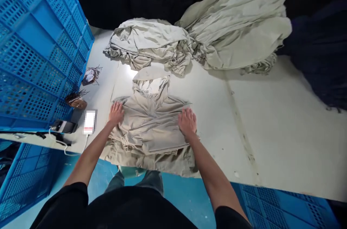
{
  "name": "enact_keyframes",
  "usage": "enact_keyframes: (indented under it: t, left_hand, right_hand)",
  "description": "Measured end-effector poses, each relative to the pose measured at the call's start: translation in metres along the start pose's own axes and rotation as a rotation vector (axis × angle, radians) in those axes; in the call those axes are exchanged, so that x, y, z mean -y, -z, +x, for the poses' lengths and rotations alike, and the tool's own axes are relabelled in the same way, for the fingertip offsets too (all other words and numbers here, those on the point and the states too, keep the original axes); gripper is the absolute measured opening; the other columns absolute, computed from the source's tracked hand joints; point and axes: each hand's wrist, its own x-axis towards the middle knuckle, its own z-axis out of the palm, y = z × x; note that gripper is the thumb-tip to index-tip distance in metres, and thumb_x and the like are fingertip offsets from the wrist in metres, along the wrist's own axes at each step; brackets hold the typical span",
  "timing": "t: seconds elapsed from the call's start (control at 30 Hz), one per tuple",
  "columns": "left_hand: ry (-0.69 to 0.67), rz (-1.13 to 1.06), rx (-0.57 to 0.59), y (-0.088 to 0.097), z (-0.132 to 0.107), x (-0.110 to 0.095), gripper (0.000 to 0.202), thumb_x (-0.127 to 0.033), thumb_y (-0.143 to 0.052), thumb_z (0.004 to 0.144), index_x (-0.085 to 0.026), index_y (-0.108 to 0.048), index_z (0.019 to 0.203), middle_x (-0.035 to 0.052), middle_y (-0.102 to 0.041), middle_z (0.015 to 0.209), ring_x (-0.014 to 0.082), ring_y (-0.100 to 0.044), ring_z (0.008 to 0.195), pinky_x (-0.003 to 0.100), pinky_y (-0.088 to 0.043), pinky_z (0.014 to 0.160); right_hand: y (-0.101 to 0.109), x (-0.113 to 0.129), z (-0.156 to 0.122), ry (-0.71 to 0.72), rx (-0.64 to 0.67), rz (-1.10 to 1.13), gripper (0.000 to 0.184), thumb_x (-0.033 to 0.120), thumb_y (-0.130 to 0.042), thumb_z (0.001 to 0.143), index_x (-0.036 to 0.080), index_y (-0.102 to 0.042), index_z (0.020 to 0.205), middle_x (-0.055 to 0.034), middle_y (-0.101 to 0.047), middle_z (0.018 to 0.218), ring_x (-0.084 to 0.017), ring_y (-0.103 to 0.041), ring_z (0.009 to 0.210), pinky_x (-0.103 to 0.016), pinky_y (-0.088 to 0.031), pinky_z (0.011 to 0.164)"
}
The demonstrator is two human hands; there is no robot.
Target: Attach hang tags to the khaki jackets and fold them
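Note:
A beige hooded jacket (pixel 154 124) lies spread on the table in front of me, its hood pointing away from me. My left hand (pixel 116 113) rests flat on the jacket's left side near the shoulder, fingers stretched out. On the opposite side, my right hand (pixel 187 121) lies flat with its fingers extended, close to the right shoulder. Neither hand grips the cloth. Under the jacket's lower edge, more beige fabric (pixel 162 162) reaches to the table's front edge.
Behind the jacket lie a light garment pile (pixel 154 37) and a larger heap (pixel 244 30). Blue crates (pixel 40 41) rise at the left. A plugged-in phone (pixel 89 122), a black device (pixel 64 126) and two bundles of dark ties (pixel 77 102) sit nearby. Dark cloth (pixel 322 55) hangs at the right.

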Motion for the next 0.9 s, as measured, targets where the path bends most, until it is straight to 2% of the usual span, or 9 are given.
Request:
enact_keyframes:
  t: [0.13,0.3,0.43,0.53,0.6,0.67,0.77,0.83,0.9]
  left_hand:
    - [0.149,0.040,-0.046,-0.019,0.004,0.024,0.059,-0.038,-0.037,0.097,-0.019,-0.036,0.153,0.0097,-0.028,0.161,0.0266,-0.021,0.151,0.051,-0.019,0.122]
    - [0.147,0.081,-0.115,-0.012,0.011,0.033,0.058,-0.033,-0.035,0.097,-0.020,-0.035,0.153,0.0061,-0.025,0.163,0.0235,-0.019,0.151,0.045,-0.017,0.124]
    - [0.149,0.075,-0.081,-0.011,0.010,0.028,0.058,-0.030,-0.036,0.095,-0.019,-0.036,0.152,0.0082,-0.027,0.162,0.0240,-0.020,0.151,0.047,-0.019,0.123]
    - [0.161,0.057,-0.043,-0.013,0.002,0.021,0.058,-0.032,-0.038,0.095,-0.017,-0.038,0.151,0.0126,-0.031,0.160,0.0268,-0.025,0.150,0.048,-0.023,0.121]
    - [0.222,0.030,-0.091,-0.007,-0.005,0.021,0.060,-0.036,-0.037,0.097,-0.013,-0.034,0.151,0.0173,-0.030,0.159,0.0293,-0.028,0.148,0.048,-0.028,0.118]
    - [0.341,0.002,-0.119,0.005,-0.011,0.029,0.062,-0.040,-0.034,0.098,-0.008,-0.033,0.151,0.0234,-0.035,0.155,0.0316,-0.035,0.144,0.047,-0.035,0.113]
    - [0.508,-0.018,0.083,0.025,-0.019,0.047,0.059,-0.047,-0.035,0.097,-0.005,-0.051,0.135,0.0292,-0.056,0.133,0.0344,-0.058,0.123,0.044,-0.048,0.096]
    - [0.537,-0.018,0.227,0.033,-0.026,0.058,0.058,-0.053,-0.040,0.093,-0.006,-0.062,0.119,0.0284,-0.065,0.119,0.0349,-0.067,0.109,0.043,-0.051,0.087]
    - [0.516,-0.017,0.283,0.035,-0.036,0.064,0.056,-0.056,-0.045,0.089,-0.008,-0.066,0.109,0.0268,-0.068,0.113,0.0349,-0.069,0.103,0.042,-0.052,0.083]
  right_hand:
    - [-0.021,-0.023,0.027,-0.159,-0.001,0.021,0.057,0.040,-0.023,0.101,0.013,-0.042,0.149,-0.0168,-0.039,0.155,-0.029,-0.029,0.145,-0.050,-0.025,0.116]
    - [-0.025,-0.022,0.045,-0.222,-0.116,0.072,0.058,0.038,-0.022,0.101,0.014,-0.039,0.151,-0.0158,-0.037,0.156,-0.029,-0.028,0.146,-0.049,-0.023,0.117]
    - [-0.019,-0.018,0.039,-0.228,-0.076,0.121,0.059,0.039,-0.022,0.101,0.014,-0.041,0.150,-0.0157,-0.040,0.154,-0.029,-0.030,0.144,-0.049,-0.024,0.117]
    - [-0.013,-0.019,0.022,-0.342,-0.127,0.145,0.062,0.043,-0.023,0.100,0.010,-0.038,0.150,-0.0197,-0.040,0.153,-0.031,-0.033,0.143,-0.051,-0.026,0.115]
    - [-0.006,-0.019,0.006,-0.427,-0.152,0.170,0.064,0.046,-0.026,0.099,0.009,-0.036,0.151,-0.0216,-0.039,0.152,-0.033,-0.036,0.141,-0.053,-0.029,0.113]
    - [0.003,-0.021,-0.011,-0.483,-0.058,0.205,0.066,0.049,-0.033,0.097,0.010,-0.038,0.150,-0.0234,-0.045,0.147,-0.035,-0.043,0.136,-0.052,-0.036,0.108]
    - [0.016,-0.029,-0.035,-0.597,0.160,0.206,0.070,0.053,-0.043,0.091,0.007,-0.047,0.143,-0.0273,-0.053,0.136,-0.038,-0.051,0.129,-0.049,-0.043,0.101]
    - [0.020,-0.039,-0.046,-0.634,0.257,0.198,0.071,0.055,-0.046,0.090,0.004,-0.051,0.139,-0.0289,-0.057,0.132,-0.039,-0.054,0.125,-0.047,-0.044,0.100]
    - [0.021,-0.050,-0.055,-0.617,0.341,0.222,0.071,0.057,-0.047,0.090,0.002,-0.054,0.135,-0.0288,-0.062,0.126,-0.037,-0.059,0.120,-0.043,-0.046,0.097]
